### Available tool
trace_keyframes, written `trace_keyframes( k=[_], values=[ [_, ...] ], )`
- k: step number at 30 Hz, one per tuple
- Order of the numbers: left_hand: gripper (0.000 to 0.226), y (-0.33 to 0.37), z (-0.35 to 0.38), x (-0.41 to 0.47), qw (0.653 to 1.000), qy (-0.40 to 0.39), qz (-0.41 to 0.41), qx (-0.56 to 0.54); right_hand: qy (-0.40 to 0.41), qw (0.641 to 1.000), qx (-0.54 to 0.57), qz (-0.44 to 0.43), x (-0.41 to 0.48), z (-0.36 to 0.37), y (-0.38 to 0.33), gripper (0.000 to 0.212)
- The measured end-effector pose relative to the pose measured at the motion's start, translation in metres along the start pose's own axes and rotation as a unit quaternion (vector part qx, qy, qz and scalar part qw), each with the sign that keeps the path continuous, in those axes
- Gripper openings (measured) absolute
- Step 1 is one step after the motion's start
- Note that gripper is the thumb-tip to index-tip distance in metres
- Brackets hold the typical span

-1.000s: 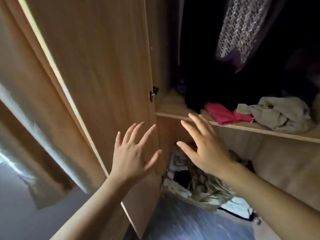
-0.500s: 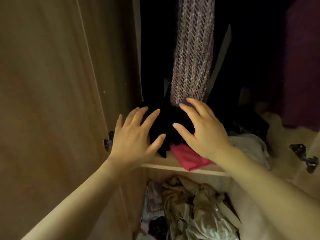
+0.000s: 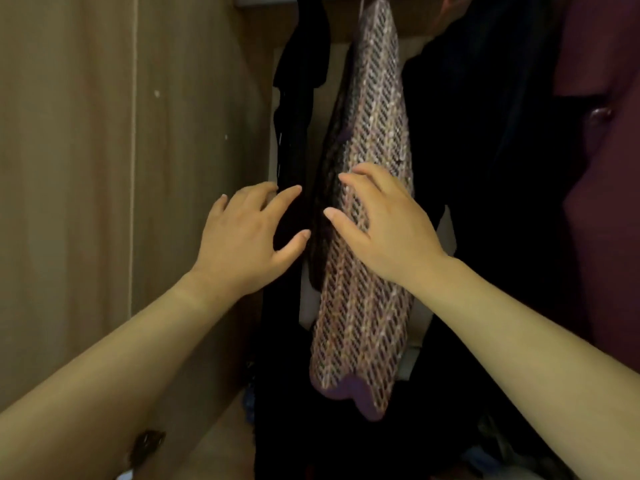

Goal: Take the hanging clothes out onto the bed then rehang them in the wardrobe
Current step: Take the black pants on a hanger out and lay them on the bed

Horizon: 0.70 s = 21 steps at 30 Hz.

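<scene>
Your hanging clothes are all on the rail inside the wardrobe, and the knitted garment (image 3: pixel 367 133), purple and cream, hangs in the middle of them. Your right hand (image 3: pixel 384 226) lies over the front of the knitted garment about halfway down its length, fingers spread and loosely bent, gripping nothing. Whether the fingertips actually press the knit cannot be told. Your left hand (image 3: pixel 239 237) is just left of the knitted garment, also spread and holding nothing, with its fingertips against the black garment (image 3: pixel 298 98) that hangs beside the knit. The two hands are near each other but apart. Right of the knitted garment hang more dark clothes (image 3: pixel 467 133), then a maroon garment (image 3: pixel 602 168). Left of it stands the wardrobe's wooden side wall (image 3: pixel 194 133).
</scene>
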<state>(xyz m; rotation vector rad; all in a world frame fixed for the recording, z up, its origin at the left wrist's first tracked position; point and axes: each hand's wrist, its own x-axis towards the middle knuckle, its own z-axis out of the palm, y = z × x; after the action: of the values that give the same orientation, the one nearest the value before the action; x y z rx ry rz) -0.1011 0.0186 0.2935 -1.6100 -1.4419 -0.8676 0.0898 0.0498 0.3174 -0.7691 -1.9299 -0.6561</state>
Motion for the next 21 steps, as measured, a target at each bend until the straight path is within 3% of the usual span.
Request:
trace_keyframes(
  k=[9,16,21],
  values=[
    [0.071,-0.075,0.005,0.1,0.994,0.08,0.004,0.07,0.036,0.999,0.022,-0.028,0.128,0.026,0.009,0.055],
    [0.077,-0.132,0.017,0.167,0.989,0.132,-0.008,0.065,0.127,0.991,-0.01,-0.032,0.227,0.042,0.015,0.054],
    [0.079,-0.162,0.029,0.214,0.992,0.112,-0.007,0.053,0.174,0.983,-0.054,-0.02,0.285,0.046,0.022,0.061]
  ],
)
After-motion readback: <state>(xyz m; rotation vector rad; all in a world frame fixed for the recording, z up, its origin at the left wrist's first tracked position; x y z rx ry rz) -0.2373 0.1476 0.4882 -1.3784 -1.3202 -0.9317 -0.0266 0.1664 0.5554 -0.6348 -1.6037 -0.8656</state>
